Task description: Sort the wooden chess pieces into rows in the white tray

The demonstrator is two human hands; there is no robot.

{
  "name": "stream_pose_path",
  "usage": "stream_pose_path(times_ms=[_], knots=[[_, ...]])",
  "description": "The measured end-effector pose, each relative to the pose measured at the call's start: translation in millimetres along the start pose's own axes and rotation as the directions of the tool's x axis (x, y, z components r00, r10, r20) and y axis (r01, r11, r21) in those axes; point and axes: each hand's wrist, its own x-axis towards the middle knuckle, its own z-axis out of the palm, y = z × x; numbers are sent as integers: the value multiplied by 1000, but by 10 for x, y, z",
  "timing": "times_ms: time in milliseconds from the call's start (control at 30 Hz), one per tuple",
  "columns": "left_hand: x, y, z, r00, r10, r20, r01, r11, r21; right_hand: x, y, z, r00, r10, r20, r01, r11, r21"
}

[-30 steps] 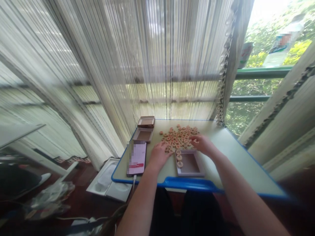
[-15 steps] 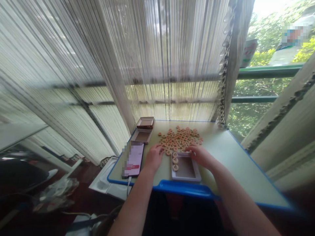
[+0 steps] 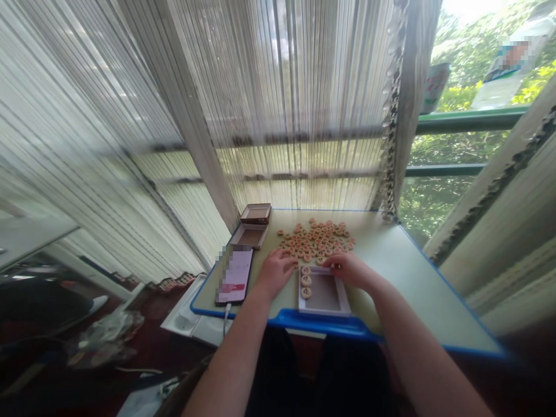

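Observation:
Many round wooden Chinese chess pieces (image 3: 321, 237), marked in red or dark characters, lie in a loose spread on the table. In front of them is a shallow open box (image 3: 345, 313) with a pale rim. Three pieces (image 3: 306, 280) stand in a column along its left inner side. My left hand (image 3: 277, 271) lies left of the box, fingers reaching forward and apart, their tips close to a piece; contact is unclear. My right hand (image 3: 350, 270) is over the box's far right corner, thumb and fingers pinched near the rim. What they grip is hidden.
A phone (image 3: 238, 275) with a white cable (image 3: 227, 313) lies at the table's left. Behind it sit an open box part (image 3: 249, 236) and a brown-sided box (image 3: 256, 213). The table (image 3: 403, 289) has a raised blue front edge. String curtains hang behind.
My left hand's fingers have stretched out and shifted right, towards the box. The right hand stays by the far right corner, its fingers slightly further left. The camera view has shifted a little.

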Motion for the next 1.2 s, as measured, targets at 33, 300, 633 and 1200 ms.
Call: stream_pose_path(times_ms=[33,300,633,1200], knots=[[1,3,-1,1000,1,9,-1,1000,1,-4,7,-1,1000,-6,3,6,1000,9],[5,32,7,1000,-2,-1,2,1000,7,-31,-23,-47,998,49,44,-49,999,-13],[17,28,29,1000,-23,-11,23,998,60,-24,47,-79,993,105,-47,-100,990,97],[39,31,57,998,-44,-45,49,992,115,12,52,-95,966,131,-225,-134,991,5]])
